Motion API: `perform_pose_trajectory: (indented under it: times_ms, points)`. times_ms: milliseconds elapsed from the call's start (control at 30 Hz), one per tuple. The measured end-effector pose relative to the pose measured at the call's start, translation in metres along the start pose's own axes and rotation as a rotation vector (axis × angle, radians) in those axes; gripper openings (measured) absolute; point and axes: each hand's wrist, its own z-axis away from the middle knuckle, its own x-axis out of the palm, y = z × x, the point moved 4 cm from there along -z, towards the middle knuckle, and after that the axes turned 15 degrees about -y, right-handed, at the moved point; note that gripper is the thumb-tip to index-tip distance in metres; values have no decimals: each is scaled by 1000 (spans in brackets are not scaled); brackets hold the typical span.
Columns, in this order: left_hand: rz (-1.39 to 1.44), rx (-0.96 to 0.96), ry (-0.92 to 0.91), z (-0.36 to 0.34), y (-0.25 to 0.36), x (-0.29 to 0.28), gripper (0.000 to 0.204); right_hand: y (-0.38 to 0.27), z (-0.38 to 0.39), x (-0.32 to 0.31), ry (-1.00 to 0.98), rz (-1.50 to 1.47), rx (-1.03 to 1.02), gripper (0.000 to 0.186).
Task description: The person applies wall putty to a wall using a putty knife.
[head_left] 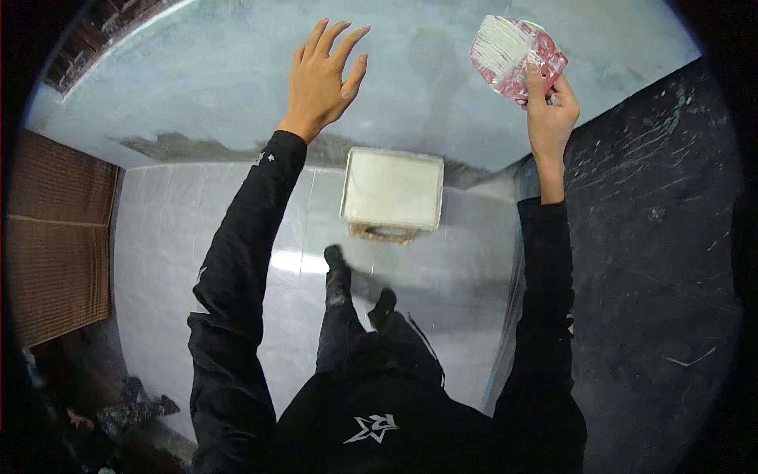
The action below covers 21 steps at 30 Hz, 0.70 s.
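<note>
On red scraper point(513, 59), closed right fingers point(565, 92).

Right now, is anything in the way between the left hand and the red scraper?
Nothing visible: only the wall shows between the left hand and the scraper, which the right hand holds.

Scraper point(517, 57): plastic-looking, smooth at the edge, smeared rough across!
Far wall point(221, 87): matt, patchy, plaster-like.
Floor point(213, 261): glossy, smooth tile, gleaming!
Right panel point(647, 237): scuffed, scratched.
Sleeves point(245, 229): matt cloth.
</note>
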Motion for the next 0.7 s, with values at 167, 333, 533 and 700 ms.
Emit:
perform_pose_trajectory:
  times_ms: [167, 333, 533, 700]
  points:
    - [102, -120, -163, 75, 12, 33, 42, 34, 59, 13, -90, 70, 147, 26]
    - [221, -257, -252, 152, 2, 79, 41, 53, 116, 48, -108, 91, 230, 25]
    - [556, -505, -399, 268, -32, 152, 40, 101, 200, 111, -325, 212, 532, 25]
    - [883, -803, -456, 369, -48, 225, 39, 150, 266, 192, -545, 244, 618, 21]
